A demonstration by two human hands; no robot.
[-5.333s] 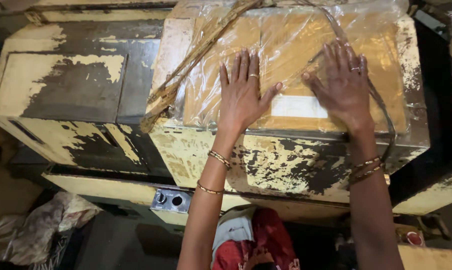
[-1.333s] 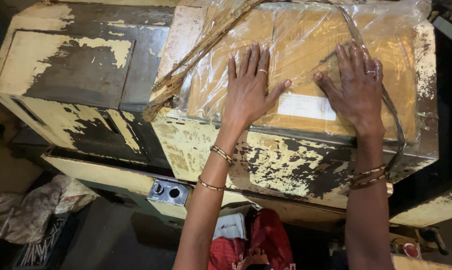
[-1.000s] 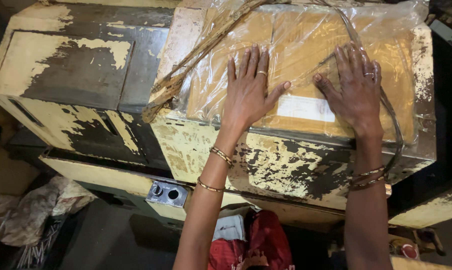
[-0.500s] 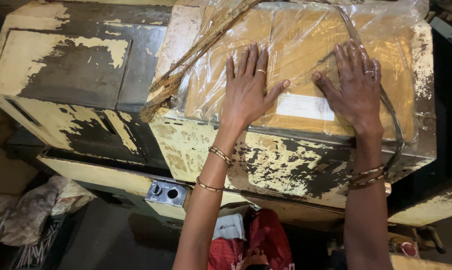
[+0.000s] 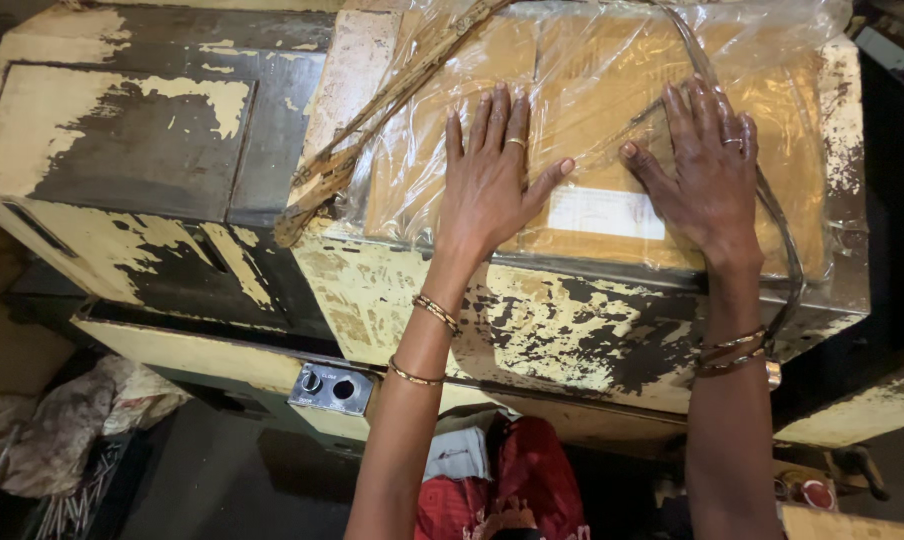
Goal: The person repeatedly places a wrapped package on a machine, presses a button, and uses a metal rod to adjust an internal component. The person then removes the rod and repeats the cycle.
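As before, left hand (image 5: 492, 185), right hand (image 5: 707, 175) unmoved, flat on wrapped parcel (image 5: 592, 90).

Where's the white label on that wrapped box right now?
The white label sits on the plastic-wrapped box, near its front edge, between the left hand and right hand.

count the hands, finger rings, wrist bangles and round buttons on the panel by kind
hands: 2 (left hand, right hand)
rings: 2 ()
bangles: 4 ()
buttons: 2 ()
total: 10
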